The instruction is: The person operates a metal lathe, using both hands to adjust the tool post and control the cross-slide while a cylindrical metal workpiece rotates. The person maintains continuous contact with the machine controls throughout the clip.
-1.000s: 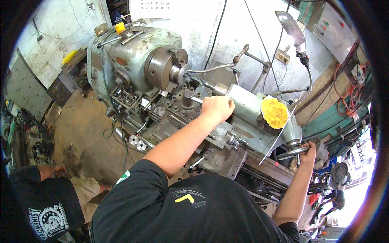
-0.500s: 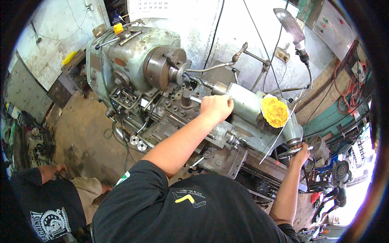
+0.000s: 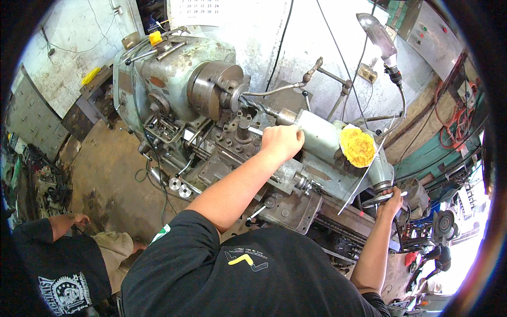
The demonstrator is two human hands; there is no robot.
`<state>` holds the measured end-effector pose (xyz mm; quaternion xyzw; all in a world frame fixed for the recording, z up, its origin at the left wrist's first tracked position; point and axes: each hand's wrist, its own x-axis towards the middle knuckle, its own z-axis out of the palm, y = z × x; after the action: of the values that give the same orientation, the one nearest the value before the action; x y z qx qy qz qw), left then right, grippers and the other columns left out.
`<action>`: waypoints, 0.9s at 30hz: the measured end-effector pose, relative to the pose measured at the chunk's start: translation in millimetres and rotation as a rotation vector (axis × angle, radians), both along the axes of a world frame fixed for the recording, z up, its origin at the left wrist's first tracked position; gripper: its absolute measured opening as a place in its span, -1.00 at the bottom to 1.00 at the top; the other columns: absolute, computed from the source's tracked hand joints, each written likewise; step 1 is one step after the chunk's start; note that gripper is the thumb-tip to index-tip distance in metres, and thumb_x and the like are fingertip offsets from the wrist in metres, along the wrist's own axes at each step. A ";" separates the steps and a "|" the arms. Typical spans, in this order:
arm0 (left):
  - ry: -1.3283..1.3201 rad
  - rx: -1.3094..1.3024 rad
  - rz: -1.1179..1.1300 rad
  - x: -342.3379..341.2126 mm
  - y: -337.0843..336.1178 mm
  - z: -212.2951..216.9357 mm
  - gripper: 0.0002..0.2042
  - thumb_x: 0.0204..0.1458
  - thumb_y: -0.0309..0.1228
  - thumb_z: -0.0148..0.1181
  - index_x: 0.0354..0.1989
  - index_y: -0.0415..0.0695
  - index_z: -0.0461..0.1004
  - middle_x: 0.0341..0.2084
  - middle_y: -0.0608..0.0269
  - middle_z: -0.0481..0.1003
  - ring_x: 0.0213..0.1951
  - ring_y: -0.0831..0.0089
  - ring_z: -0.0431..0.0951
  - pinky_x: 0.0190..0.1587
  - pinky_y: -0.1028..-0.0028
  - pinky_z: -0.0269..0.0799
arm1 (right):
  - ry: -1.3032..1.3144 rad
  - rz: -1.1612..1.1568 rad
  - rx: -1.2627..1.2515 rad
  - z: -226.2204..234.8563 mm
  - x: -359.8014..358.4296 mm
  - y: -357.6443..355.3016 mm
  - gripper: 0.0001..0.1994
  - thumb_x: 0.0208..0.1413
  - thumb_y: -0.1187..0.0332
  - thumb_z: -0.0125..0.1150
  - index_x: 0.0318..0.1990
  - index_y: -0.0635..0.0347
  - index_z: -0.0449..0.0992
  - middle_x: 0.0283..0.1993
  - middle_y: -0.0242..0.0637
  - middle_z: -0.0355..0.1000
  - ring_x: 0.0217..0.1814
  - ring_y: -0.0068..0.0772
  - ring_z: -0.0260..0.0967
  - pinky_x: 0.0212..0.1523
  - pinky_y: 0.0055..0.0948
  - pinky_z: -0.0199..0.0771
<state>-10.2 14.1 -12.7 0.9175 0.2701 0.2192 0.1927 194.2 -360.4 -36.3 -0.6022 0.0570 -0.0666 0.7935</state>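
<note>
A grey-green lathe stands in front of me. Its chuck grips a round metal workpiece, and a twist drill bit reaches from the tailstock up to the workpiece's face. My left hand is closed in a fist beside the front of the tailstock; whatever lies inside it is hidden. At the tailstock's far right end, my right hand is wrapped round the handwheel. A crumpled yellow cloth lies on the tailstock between my hands.
A bent coolant pipe points at the drill. A lit work lamp hangs over the back right. The tool post sits on the carriage, left of my left hand. Another person stands at the lower left.
My hands stay in the same places on the tailstock side. At the lower left, the other person's hand and shirt have shifted slightly.
</note>
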 end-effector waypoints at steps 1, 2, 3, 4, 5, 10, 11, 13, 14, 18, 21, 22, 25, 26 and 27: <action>0.003 0.002 0.003 -0.2 -0.1 -0.1 -0.62 0.24 -0.04 0.05 -0.38 -0.06 0.62 -0.45 0.01 0.65 -0.31 -0.06 0.68 -0.17 0.00 0.55 | -0.001 0.011 0.005 -0.8 0.4 -0.8 -0.84 0.23 0.31 0.18 -0.26 0.16 0.35 -0.48 -0.27 0.36 -0.49 -0.35 0.38 -0.45 -0.32 0.41; -0.003 0.000 -0.001 -0.3 -0.4 -0.2 -0.62 0.24 -0.04 0.05 -0.38 -0.06 0.62 -0.44 0.00 0.65 -0.31 -0.06 0.68 -0.16 -0.01 0.55 | -0.004 0.023 0.021 -1.8 1.0 -1.9 -0.84 0.23 0.31 0.18 -0.26 0.16 0.35 -0.47 -0.27 0.36 -0.48 -0.35 0.37 -0.44 -0.32 0.42; -0.007 0.001 -0.002 -0.3 -0.4 -0.2 -0.62 0.24 -0.04 0.05 -0.38 -0.06 0.62 -0.44 0.00 0.65 -0.31 -0.06 0.68 -0.16 -0.01 0.55 | -0.008 0.022 0.019 -3.0 1.9 -2.7 -0.84 0.23 0.31 0.18 -0.27 0.16 0.35 -0.48 -0.28 0.36 -0.48 -0.36 0.37 -0.44 -0.31 0.42; -0.009 0.004 0.001 -0.2 -0.4 -0.2 -0.62 0.24 -0.04 0.05 -0.38 -0.06 0.62 -0.44 0.00 0.65 -0.31 -0.06 0.68 -0.16 -0.01 0.55 | -0.015 0.022 0.027 -4.3 3.0 -3.4 -0.83 0.23 0.31 0.18 -0.27 0.16 0.35 -0.48 -0.28 0.36 -0.49 -0.36 0.37 -0.43 -0.31 0.42; -0.013 -0.002 -0.003 -0.2 -0.5 -0.1 -0.62 0.24 -0.04 0.05 -0.38 -0.06 0.62 -0.44 0.00 0.65 -0.31 -0.06 0.68 -0.16 -0.01 0.55 | -0.024 0.028 0.050 -5.5 4.2 -4.0 -0.83 0.22 0.31 0.18 -0.28 0.16 0.35 -0.48 -0.28 0.35 -0.49 -0.36 0.36 -0.43 -0.31 0.42; -0.001 -0.006 -0.001 -0.5 -0.5 0.2 -0.62 0.25 -0.05 0.03 -0.38 -0.07 0.62 -0.44 -0.01 0.65 -0.31 -0.06 0.68 -0.15 -0.01 0.55 | -0.017 0.061 0.020 -7.5 7.5 -7.6 -0.82 0.22 0.30 0.18 -0.24 0.16 0.34 -0.45 -0.29 0.36 -0.47 -0.37 0.37 -0.43 -0.31 0.42; -0.003 -0.008 -0.005 -0.4 -0.4 0.3 -0.62 0.25 -0.05 0.03 -0.38 -0.07 0.62 -0.44 -0.01 0.65 -0.31 -0.06 0.68 -0.15 -0.01 0.54 | -0.018 0.064 0.024 -7.2 7.6 -8.0 -0.82 0.22 0.30 0.18 -0.24 0.16 0.34 -0.45 -0.29 0.36 -0.47 -0.37 0.37 -0.43 -0.31 0.42; 0.003 -0.007 -0.002 -0.3 -0.2 0.2 -0.62 0.25 -0.05 0.03 -0.38 -0.07 0.62 -0.44 -0.01 0.65 -0.31 -0.06 0.68 -0.14 -0.01 0.54 | -0.018 0.056 0.063 -7.5 6.2 -7.8 -0.82 0.22 0.30 0.17 -0.19 0.18 0.35 -0.45 -0.28 0.36 -0.45 -0.36 0.38 -0.41 -0.31 0.42; -0.001 -0.008 -0.005 -0.3 -0.2 -0.1 -0.62 0.25 -0.05 0.03 -0.38 -0.07 0.62 -0.44 -0.01 0.65 -0.31 -0.06 0.68 -0.15 -0.01 0.55 | -0.024 0.063 0.103 -8.6 4.8 -7.2 -0.81 0.22 0.30 0.17 -0.17 0.19 0.35 -0.45 -0.28 0.36 -0.45 -0.36 0.39 -0.41 -0.31 0.42; 0.001 0.010 -0.007 0.6 0.3 -1.2 -0.62 0.25 -0.05 0.04 -0.39 -0.07 0.62 -0.46 -0.01 0.65 -0.33 -0.06 0.68 -0.17 0.00 0.55 | -0.164 0.022 -0.112 -29.0 -9.5 0.3 -0.73 0.22 0.34 0.15 -0.01 0.26 0.34 -0.41 -0.22 0.41 -0.41 -0.38 0.43 -0.36 -0.39 0.42; -0.008 0.017 -0.005 0.5 0.8 -2.0 -0.63 0.24 -0.05 0.05 -0.39 -0.06 0.62 -0.46 0.00 0.65 -0.34 -0.06 0.68 -0.19 0.00 0.55 | -0.371 -0.019 -0.219 -53.5 -19.5 11.3 -0.70 0.23 0.40 0.14 0.04 0.29 0.30 -0.40 -0.21 0.43 -0.42 -0.40 0.43 -0.34 -0.40 0.44; -0.006 0.019 -0.004 0.6 0.7 -2.1 -0.63 0.24 -0.05 0.05 -0.39 -0.06 0.62 -0.46 0.00 0.65 -0.34 -0.06 0.68 -0.19 0.00 0.56 | -0.431 0.005 -0.291 -59.3 -22.2 11.5 -0.68 0.24 0.46 0.11 0.09 0.32 0.26 -0.40 -0.22 0.42 -0.43 -0.40 0.42 -0.34 -0.40 0.47; -0.011 0.020 -0.001 0.4 0.2 -2.3 -0.63 0.24 -0.05 0.05 -0.40 -0.06 0.62 -0.47 0.00 0.64 -0.34 -0.06 0.68 -0.19 -0.01 0.56 | -0.537 -0.047 -0.331 -69.7 -23.2 15.2 -0.69 0.25 0.47 0.08 0.11 0.33 0.25 -0.40 -0.22 0.42 -0.46 -0.40 0.41 -0.35 -0.40 0.51; -0.011 0.018 -0.002 0.3 0.7 -2.4 -0.63 0.24 -0.05 0.05 -0.41 -0.06 0.61 -0.47 0.00 0.64 -0.34 -0.06 0.67 -0.19 -0.01 0.56 | -0.512 -0.048 -0.343 -70.3 -22.8 15.2 -0.69 0.25 0.48 0.08 0.11 0.33 0.25 -0.40 -0.22 0.42 -0.47 -0.40 0.41 -0.35 -0.40 0.52; -0.011 0.021 0.000 0.5 0.8 -2.5 -0.63 0.24 -0.05 0.05 -0.41 -0.06 0.61 -0.48 0.00 0.64 -0.34 -0.06 0.67 -0.20 -0.01 0.55 | -0.495 -0.031 -0.325 -69.9 -22.5 14.9 -0.69 0.26 0.48 0.08 0.11 0.32 0.25 -0.40 -0.22 0.42 -0.47 -0.40 0.41 -0.36 -0.40 0.52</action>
<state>-9.8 15.0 -15.2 0.9183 0.2666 0.2272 0.1847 171.7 -345.4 -106.2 -0.6860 -0.1405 -0.2321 0.6752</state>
